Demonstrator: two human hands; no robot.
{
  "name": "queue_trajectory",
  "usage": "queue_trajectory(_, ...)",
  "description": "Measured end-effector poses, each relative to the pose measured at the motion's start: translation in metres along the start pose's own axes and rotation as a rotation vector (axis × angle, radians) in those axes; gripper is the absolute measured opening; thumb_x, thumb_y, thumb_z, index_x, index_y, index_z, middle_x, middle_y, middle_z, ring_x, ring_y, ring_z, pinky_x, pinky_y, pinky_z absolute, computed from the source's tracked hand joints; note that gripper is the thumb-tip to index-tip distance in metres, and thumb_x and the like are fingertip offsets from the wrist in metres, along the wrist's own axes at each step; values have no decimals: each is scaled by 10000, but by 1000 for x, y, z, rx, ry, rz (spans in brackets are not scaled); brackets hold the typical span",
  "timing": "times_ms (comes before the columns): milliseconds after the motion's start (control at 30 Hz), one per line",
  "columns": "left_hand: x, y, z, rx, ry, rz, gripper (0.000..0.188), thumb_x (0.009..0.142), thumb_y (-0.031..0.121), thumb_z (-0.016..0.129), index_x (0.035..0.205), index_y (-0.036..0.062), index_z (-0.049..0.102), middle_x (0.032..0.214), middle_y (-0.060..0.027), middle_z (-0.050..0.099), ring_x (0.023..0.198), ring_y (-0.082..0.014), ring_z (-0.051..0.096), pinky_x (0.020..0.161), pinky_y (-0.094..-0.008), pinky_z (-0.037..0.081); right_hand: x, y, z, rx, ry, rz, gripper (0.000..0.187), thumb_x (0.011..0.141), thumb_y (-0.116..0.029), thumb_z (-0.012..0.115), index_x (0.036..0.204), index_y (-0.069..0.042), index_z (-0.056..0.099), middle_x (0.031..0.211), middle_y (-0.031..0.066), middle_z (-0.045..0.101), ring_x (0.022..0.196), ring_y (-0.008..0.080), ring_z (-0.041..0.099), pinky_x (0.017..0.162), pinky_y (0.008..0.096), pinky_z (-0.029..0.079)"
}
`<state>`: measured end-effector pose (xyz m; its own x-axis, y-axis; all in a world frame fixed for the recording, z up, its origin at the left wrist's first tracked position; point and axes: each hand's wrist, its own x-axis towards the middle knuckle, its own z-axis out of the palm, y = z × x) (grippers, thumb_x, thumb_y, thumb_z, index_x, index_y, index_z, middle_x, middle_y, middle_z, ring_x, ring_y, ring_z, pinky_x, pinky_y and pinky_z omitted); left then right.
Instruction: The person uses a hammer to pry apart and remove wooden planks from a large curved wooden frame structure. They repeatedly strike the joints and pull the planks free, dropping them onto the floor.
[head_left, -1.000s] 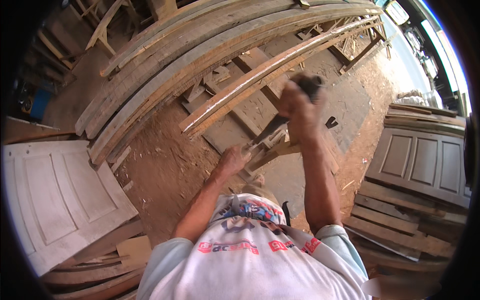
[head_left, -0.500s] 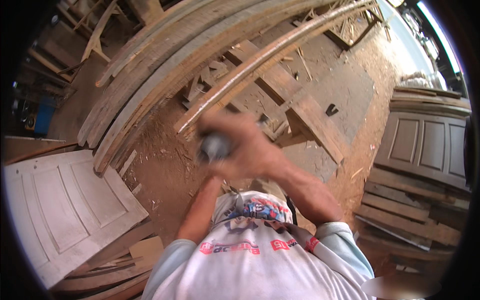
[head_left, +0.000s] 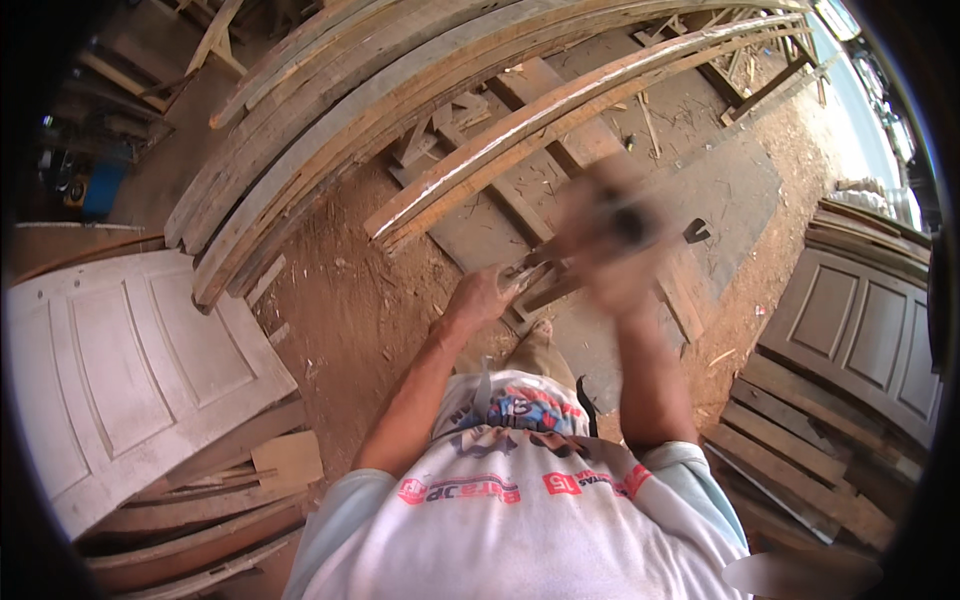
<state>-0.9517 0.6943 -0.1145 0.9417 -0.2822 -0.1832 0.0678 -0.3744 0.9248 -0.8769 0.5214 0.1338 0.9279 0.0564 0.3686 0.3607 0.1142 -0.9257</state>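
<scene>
My right hand (head_left: 610, 270) is smeared by motion in front of the low wooden frame. With it moves a blurred dark rounded object (head_left: 630, 225), too smeared to name, which the fingers appear to grip. Lower and to the left, my left hand (head_left: 483, 297) is closed, its fingertips pinched together near a thin greyish shape I cannot make out. Beyond both hands lies a long timber beam (head_left: 480, 165) with a white streak along its top. It rests across wide planks (head_left: 592, 140) of the low frame.
Thick boards (head_left: 330, 150) are stacked at the far left. A pale panelled door (head_left: 130, 380) lies at left, and a grey-brown one (head_left: 850, 310) rests on stacked planks (head_left: 800, 440) at right. A black V-shaped piece (head_left: 696, 231) lies on a grey sheet (head_left: 740, 190). Shavings litter the dirt floor.
My right hand has swung right and away from my body with the dark object. My left hand, mostly hidden behind it before, now shows. The view has shifted slightly.
</scene>
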Motion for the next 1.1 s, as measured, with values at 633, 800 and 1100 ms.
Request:
queue_trajectory(633,-1,11,-1,304,-41,-96,386,946,312,665,1219,40,657,1046,-276,713,988,-455,689,847,-503,568,-9,-24,47,-215,-316,-343,295,834,-121,762,1101,-73,647,858,18,615,710,114,609,606,300,520)
queue_trajectory(800,12,42,-4,268,-89,-140,384,951,308,654,1194,11,656,1088,-279,702,1029,-465,670,880,-494,556,6,14,-86,604,-47,250,202,1034,-212,547,857,-122,509,589,-50,353,458,73,320,436,288,321)
queue_trajectory(1100,7,20,-3,274,1,-33,377,905,232,722,1193,-5,666,1088,-287,700,1056,-473,660,896,-499,546,12,23,-53,389,-79,-48,177,967,-164,623,829,-126,519,615,-37,478,483,66,480,461,247,418)
